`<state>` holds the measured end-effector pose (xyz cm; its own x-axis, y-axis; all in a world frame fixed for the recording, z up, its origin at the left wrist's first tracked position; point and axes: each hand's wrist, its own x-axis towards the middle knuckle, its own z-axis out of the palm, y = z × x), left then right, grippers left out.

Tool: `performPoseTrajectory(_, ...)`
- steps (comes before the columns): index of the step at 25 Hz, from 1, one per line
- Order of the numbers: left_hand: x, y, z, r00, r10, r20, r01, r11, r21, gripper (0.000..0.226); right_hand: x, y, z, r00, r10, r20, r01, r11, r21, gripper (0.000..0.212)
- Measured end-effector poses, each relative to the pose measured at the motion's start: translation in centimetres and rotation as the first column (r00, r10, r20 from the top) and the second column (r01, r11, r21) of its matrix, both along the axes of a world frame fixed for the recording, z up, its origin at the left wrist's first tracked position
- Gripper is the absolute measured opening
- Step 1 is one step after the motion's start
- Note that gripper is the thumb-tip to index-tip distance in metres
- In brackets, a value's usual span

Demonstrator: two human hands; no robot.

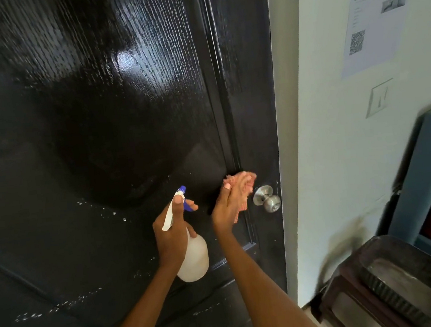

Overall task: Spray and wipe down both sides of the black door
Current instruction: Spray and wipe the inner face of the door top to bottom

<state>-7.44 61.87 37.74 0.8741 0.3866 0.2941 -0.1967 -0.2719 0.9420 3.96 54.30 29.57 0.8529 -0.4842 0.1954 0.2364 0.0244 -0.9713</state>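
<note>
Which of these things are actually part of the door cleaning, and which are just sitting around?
In use: black door, spray bottle gripped by the left hand, pink cloth pressed to the door by the right hand.

Just there: door knob, paper notice, wall switch, dark bin.

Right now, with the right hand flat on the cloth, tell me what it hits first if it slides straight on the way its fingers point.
Probably nothing: the right hand points up the black door; the knob sits aside.
</note>
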Motion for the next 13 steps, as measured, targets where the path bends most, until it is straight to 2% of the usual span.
performPoseTrajectory(3, 0.5, 0.5, 0.9, 0.997, -0.028, 0.074, 0.026, 0.999, 0.032, 0.062, 0.4, -0.1, 5.3, 0.978, 0.083, 0.190, -0.051, 0.985, -0.167, 0.055)
performPoseTrajectory(5, 0.8, 0.5, 1.3, 0.994, -0.037, 0.101, 0.031, 0.998, 0.057, 0.059, 1.0, -1.3, 5.4, 0.979, 0.088, 0.184, -0.043, 0.971, -0.237, 0.053)
performPoseTrajectory(6, 0.9, 0.5, 1.3, 0.994, -0.042, 0.100, 0.036, 0.998, 0.061, 0.057, 1.0, -1.9, 4.2, 0.989, 0.069, 0.134, -0.029, 0.959, -0.282, 0.054)
performPoseTrajectory(9, 0.8, 0.3, 0.9, 0.997, -0.050, 0.063, 0.047, 0.998, 0.046, 0.044, 0.2, -2.7, -2.5, 0.986, 0.003, -0.165, -0.061, 0.935, -0.351, 0.060)
performPoseTrajectory(11, 0.5, 0.1, 0.5, 0.997, -0.064, 0.052, 0.062, 0.997, 0.043, 0.042, -0.8, -1.7, -6.6, 0.958, 0.015, -0.286, -0.096, 0.958, -0.271, 0.058)
performPoseTrajectory(13, 0.0, 0.1, 0.1, 0.996, -0.078, 0.042, 0.076, 0.996, 0.044, 0.042, -1.6, -0.4, -9.2, 0.924, 0.031, -0.380, -0.082, 0.989, -0.119, 0.060)
